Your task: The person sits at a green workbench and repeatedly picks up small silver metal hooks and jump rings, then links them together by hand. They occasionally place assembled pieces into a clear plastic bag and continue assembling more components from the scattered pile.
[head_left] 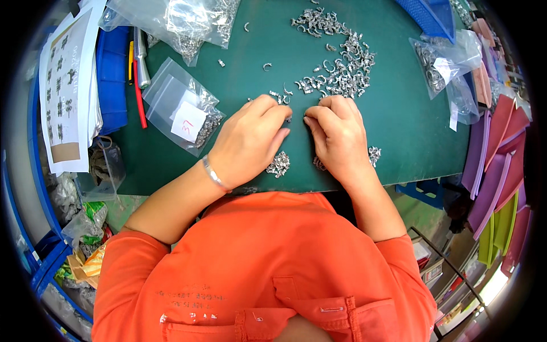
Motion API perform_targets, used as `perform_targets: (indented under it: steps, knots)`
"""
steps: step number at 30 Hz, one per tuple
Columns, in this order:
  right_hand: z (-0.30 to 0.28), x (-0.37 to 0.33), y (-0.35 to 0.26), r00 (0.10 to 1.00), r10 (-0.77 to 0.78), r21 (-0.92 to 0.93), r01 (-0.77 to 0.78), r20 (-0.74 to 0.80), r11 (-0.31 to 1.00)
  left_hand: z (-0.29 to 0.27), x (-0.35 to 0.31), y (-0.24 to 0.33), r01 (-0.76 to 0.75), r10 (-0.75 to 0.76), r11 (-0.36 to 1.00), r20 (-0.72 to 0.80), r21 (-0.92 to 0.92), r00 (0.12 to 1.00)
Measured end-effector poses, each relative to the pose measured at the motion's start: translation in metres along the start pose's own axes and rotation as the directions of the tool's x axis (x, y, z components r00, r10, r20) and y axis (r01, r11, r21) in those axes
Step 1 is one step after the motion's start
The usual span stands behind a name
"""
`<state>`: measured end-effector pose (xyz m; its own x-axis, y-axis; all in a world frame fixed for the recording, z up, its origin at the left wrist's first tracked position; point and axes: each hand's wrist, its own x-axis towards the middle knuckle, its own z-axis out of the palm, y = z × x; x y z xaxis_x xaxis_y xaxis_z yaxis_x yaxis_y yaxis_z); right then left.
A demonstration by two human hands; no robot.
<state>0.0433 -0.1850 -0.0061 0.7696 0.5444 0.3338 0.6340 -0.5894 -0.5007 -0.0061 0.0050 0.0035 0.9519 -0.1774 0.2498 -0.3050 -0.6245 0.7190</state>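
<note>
My left hand (249,141), a silver bangle on its wrist, rests over the green tabletop with fingers curled toward the thumb. A tiny bit of metal shows at its fingertips, too small to name. To the right, my right hand (340,137) has thumb and forefinger pinched together; what is between them is hidden. Small curved silver metal pieces lie in a large loose pile (347,71) beyond my right hand. Several more (280,96) are just past my left fingertips. A small heap (278,164) sits between my wrists, and another heap (374,155) is partly hidden behind my right wrist.
Clear bags of metal parts lie at the left (183,108), far left (188,23) and right (436,65). A red pen (139,97) lies beside a blue bin (112,77) and printed sheets (68,91). Purple and red bins (496,154) stack at the right. A blue basket (430,17) stands far right.
</note>
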Motion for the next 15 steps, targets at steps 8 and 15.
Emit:
perform_targets:
  steps: [8, 15]
  knots:
    - [-0.002, -0.004, -0.008, 1.0, -0.023, 0.095, 0.021, 0.019, 0.995, 0.001, -0.003, -0.01, -0.068, 0.067, 0.998, 0.042, 0.014, 0.997]
    - [0.006, -0.003, -0.016, 0.998, -0.069, 0.044, 0.069, 0.006, 0.997, -0.009, -0.007, -0.005, 0.041, -0.042, 0.998, -0.022, -0.041, 0.999]
